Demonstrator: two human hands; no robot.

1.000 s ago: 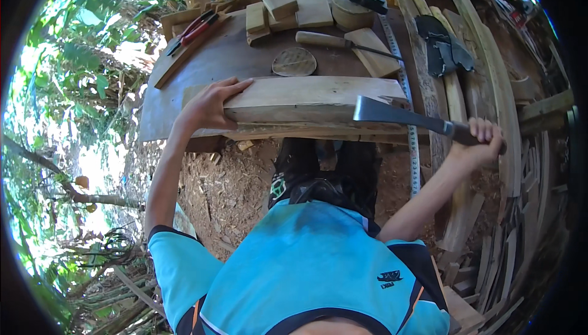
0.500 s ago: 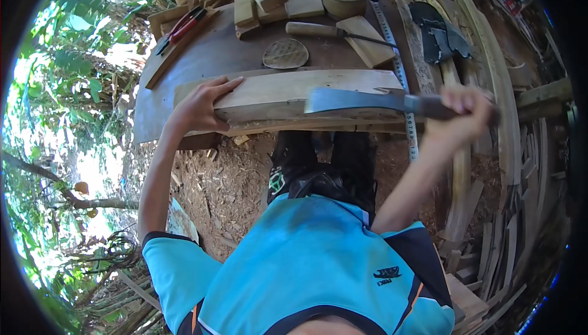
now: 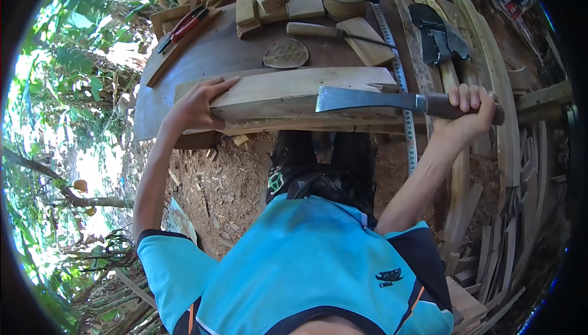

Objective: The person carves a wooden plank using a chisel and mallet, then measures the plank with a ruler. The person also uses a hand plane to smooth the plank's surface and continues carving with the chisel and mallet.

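My left hand point(image 3: 202, 105) grips the left part of a pale wooden beam point(image 3: 306, 80) lying along the near edge of the worktable point(image 3: 229, 41), thumb and fingers around it. My right hand point(image 3: 468, 111) is closed on the wooden handle of a wide-bladed chopping tool point(image 3: 355, 99), whose flat metal blade is held over the right part of the beam, pointing left. The beam's top shows a split, rough patch near its right end. Just beyond the beam lies a round wooden disc point(image 3: 285, 52).
Wood blocks point(image 3: 269, 1), red-handled pliers point(image 3: 187, 25), a wooden-handled tool point(image 3: 315, 30) and a round container point(image 3: 340, 4) sit on the table. A measuring tape point(image 3: 410, 151), long planks point(image 3: 484, 47) and dark scraps point(image 3: 438, 34) are at the right. Plants fill the left.
The blade moved left along the beam and rose slightly from where it was a second ago, with my right hand rising too. My left hand stays on the beam. The view has shifted slightly.
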